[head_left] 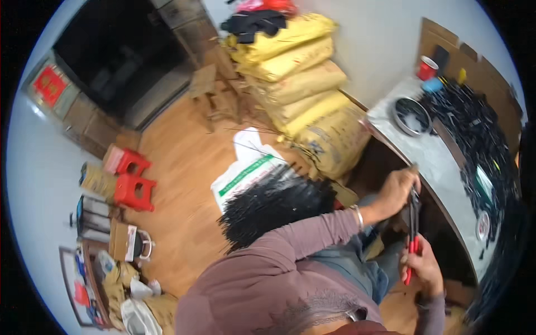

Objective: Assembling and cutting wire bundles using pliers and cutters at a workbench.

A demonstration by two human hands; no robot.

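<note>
A pair of pliers [414,218], with a dark head and red handles, points away from me beside the table's edge. My right hand [422,263] is wrapped round the red handles. My left hand [397,192], with a silvery bangle at the wrist, is closed next to the pliers' far end. Whatever lies between its fingers is too small and blurred to name. The light-topped table [438,173] curves along the right, its near edge close to both hands.
On the table are a round metal bowl [412,116], a heap of black pieces [466,123] and a red cup [427,67]. Thin black rods [273,204] lie left of my arm on a white sack. Yellow sacks [304,84] stand stacked beyond; red stools [135,191] are far left.
</note>
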